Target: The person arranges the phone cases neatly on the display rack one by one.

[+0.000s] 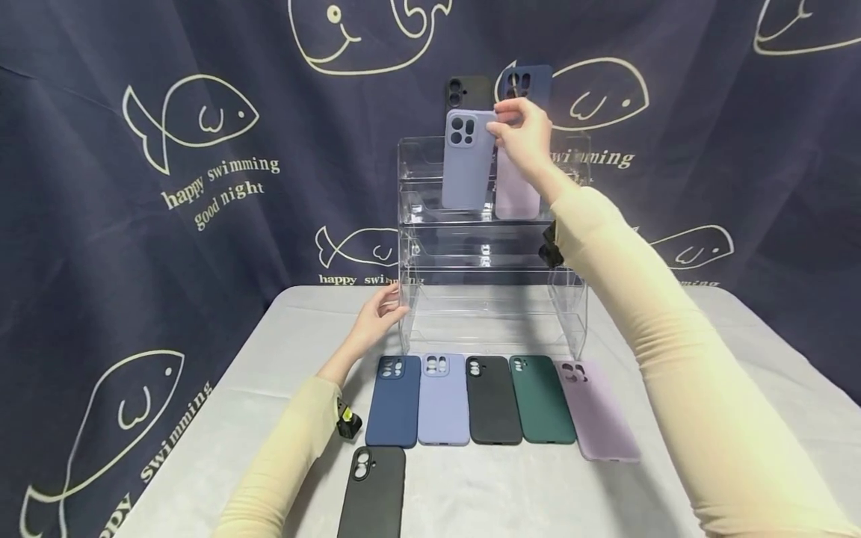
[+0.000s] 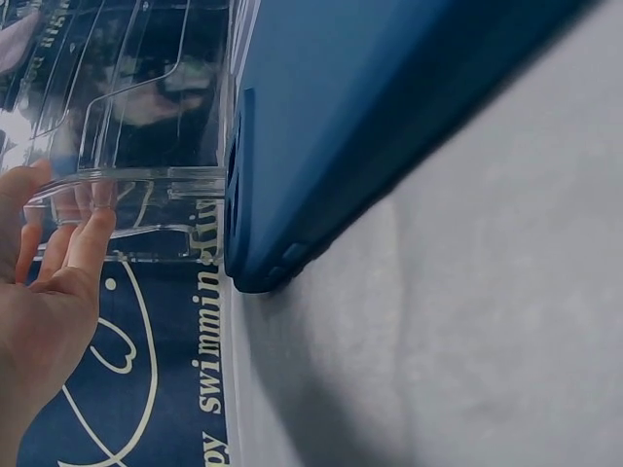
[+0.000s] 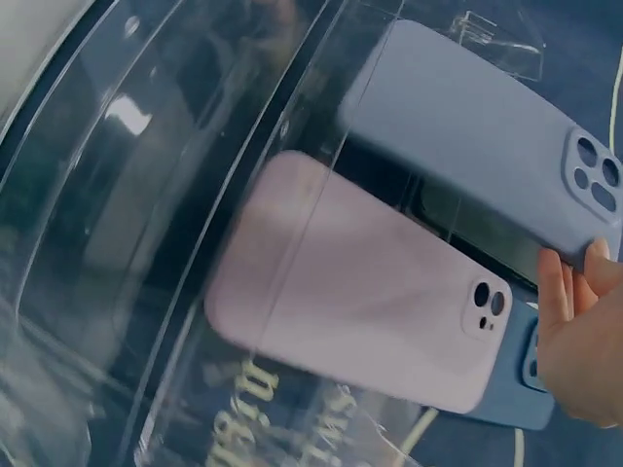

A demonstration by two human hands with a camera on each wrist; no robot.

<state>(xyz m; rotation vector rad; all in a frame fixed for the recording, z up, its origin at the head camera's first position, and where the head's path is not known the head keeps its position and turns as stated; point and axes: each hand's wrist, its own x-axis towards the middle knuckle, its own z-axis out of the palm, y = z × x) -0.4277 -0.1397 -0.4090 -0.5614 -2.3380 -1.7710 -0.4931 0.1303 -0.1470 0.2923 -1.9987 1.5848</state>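
My right hand [image 1: 525, 138] pinches a lavender-blue phone case [image 1: 467, 168] by its upper right corner, high on a clear tiered display rack [image 1: 494, 302]. In the right wrist view, that hand's thumb and fingertips hold the case just beside its camera cutouts. Close by stands a pink-purple case [image 3: 360, 282], with a blue case [image 3: 506, 375] partly hidden behind it. A black case [image 1: 471, 88] shows behind the held one. Low down, my left hand [image 1: 375, 317] grips the rack's left side edge between thumb and fingers.
In front of the rack, a row of cases lies on the white-covered table [image 1: 504, 497]: dark blue [image 1: 393, 403], lavender-blue [image 1: 444, 403], black [image 1: 494, 403], green [image 1: 543, 403] and mauve [image 1: 599, 415]. Another black case [image 1: 372, 493] lies nearer. A fish-print curtain [image 1: 202, 299] hangs behind.
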